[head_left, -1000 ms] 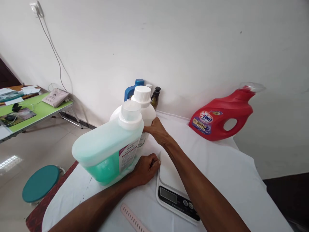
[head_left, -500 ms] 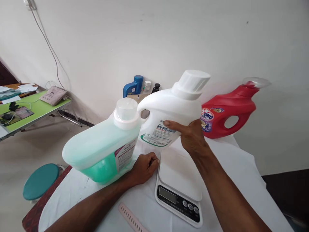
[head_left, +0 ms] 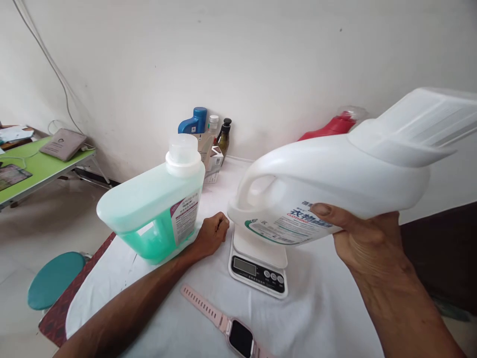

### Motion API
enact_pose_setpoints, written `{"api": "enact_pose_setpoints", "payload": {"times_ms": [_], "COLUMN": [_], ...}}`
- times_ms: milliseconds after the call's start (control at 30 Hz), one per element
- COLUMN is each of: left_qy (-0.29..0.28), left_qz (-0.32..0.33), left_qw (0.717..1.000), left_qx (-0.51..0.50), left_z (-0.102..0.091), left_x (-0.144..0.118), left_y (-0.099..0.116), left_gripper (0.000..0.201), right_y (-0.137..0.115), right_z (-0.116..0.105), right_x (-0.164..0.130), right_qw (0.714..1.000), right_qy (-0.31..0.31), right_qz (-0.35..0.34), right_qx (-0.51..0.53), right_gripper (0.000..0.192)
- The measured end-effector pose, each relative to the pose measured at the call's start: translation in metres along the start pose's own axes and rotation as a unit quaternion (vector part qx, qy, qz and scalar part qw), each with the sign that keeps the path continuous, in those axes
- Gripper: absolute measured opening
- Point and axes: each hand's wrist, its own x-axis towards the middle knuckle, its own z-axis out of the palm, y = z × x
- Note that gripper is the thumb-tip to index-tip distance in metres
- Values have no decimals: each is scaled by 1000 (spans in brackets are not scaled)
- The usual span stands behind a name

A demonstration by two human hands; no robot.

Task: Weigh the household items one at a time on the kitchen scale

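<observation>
My right hand (head_left: 372, 243) grips a large white laundry bottle (head_left: 298, 191) by its body, thumb across the label. The bottle is lifted and tilted, its ribbed white cap pointing up and right. Beneath its base, a white kitchen scale (head_left: 259, 278) lies on the cloth, partly hidden. My left hand (head_left: 212, 233) is closed in a fist and rests on the cloth at the scale's left edge, with nothing visible in it. Beside it, a translucent bottle of green liquid (head_left: 152, 214) stands on the cloth.
A pink smartwatch (head_left: 240, 338) lies in front of the scale. Toward the wall stand a blue bottle (head_left: 194, 122), a dark pump bottle (head_left: 223, 139) and a red detergent bottle (head_left: 328, 128), mostly hidden. To the left are a teal stool (head_left: 55, 281) and a green table (head_left: 70, 158).
My right hand has brought the white bottle closer and to the right, tilting it further and covering more of the red bottle. My left fist stays by the scale. The view has shifted.
</observation>
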Motion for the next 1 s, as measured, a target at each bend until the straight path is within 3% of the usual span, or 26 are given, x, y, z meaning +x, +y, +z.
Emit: {"api": "enact_pose_setpoints", "payload": {"times_ms": [233,600,800,900,1000], "left_qy": [0,16,18,16,12], "left_qz": [9,6,5,4,4], "left_qw": [1000,1000,1000,1000,1000], "left_qx": [5,-6,-7,-8,-10], "left_z": [0,-1,-1,-2,-2], "left_x": [1,3,2,1,1], "left_y": [1,0,-1,1,1], "left_gripper": [30,32,33,35,35], "right_y": [5,15,20,20,28], "right_z": [-16,-25,-32,-32,-40], "right_x": [-24,-21,-24,-27,-33], "right_qw": [999,994,998,999,998], "right_qy": [13,-32,-55,-42,-20], "right_qz": [47,59,38,27,52], "right_qx": [-2,-84,-7,11,0], "right_gripper": [79,70,63,53,56]}}
